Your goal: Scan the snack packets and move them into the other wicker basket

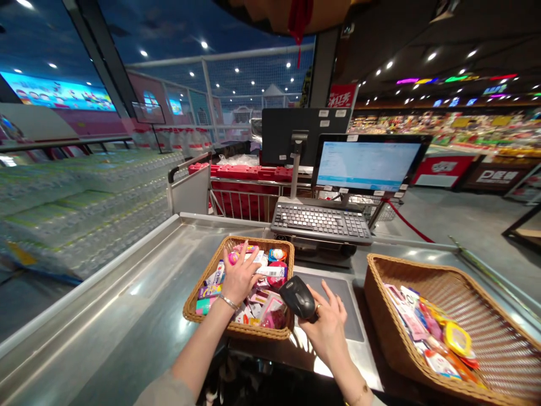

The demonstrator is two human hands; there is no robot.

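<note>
My left hand (240,277) reaches over the left wicker basket (190,299), its fingers stretched and apart on top of the small packaged goods. Beside its fingertips lies a round red package (278,273) with a white barcode label across it. A pink package (249,250) sits just beyond the fingers, and a blue-and-orange package (278,255) is in the far right corner. My right hand (329,327) is closed around a black handheld barcode scanner (298,297), whose head points toward the basket's right side. Its grip is partly hidden by my fingers.
A larger wicker basket (372,299) with colourful packages stands on the right of the metal counter (139,316). Behind the scanner are a keyboard (321,220) and a lit monitor (366,163). Stacked bottle packs (84,197) stand left of the counter.
</note>
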